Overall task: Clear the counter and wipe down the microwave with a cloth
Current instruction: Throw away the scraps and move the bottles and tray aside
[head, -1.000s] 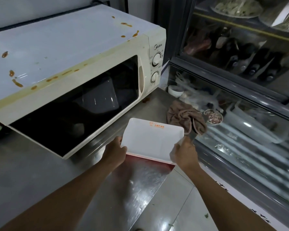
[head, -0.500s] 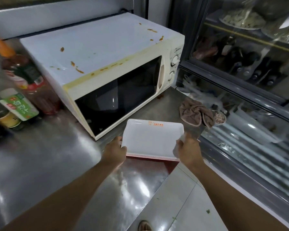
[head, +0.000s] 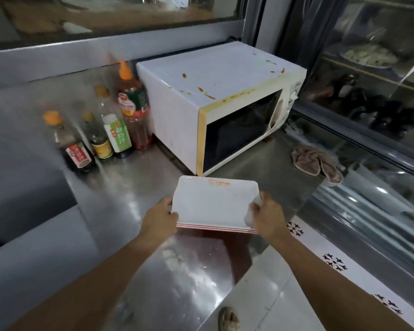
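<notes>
— What are the hands doing?

— Both hold a stack of white trays [head: 213, 203] above the steel counter [head: 120, 211], in front of the microwave [head: 201, 91]. The left hand [head: 159, 218] grips the stack's left edge, thumb on top, fingers curled underneath. The right hand [head: 267, 217] grips the right near corner the same way, thumb over the rim.

— How many trays?

— Several; red edges show in layers along the near side. The top one is white with a small orange logo at its far edge.

— And the microwave?

— It sits at the back right of the counter, door closed, with orange-brown sauce spots and streaks on its top and along the upper front edge.

— Where is the cloth?

— A crumpled brown cloth [head: 313, 161] lies on the counter to the right of the microwave, near the counter's edge, apart from both hands.

— Anything else there?

— A cluster of sauce bottles [head: 110, 130] stands just left of the microwave, blurred. A glass-fronted fridge [head: 368, 103] stands to the right of the counter.
</notes>
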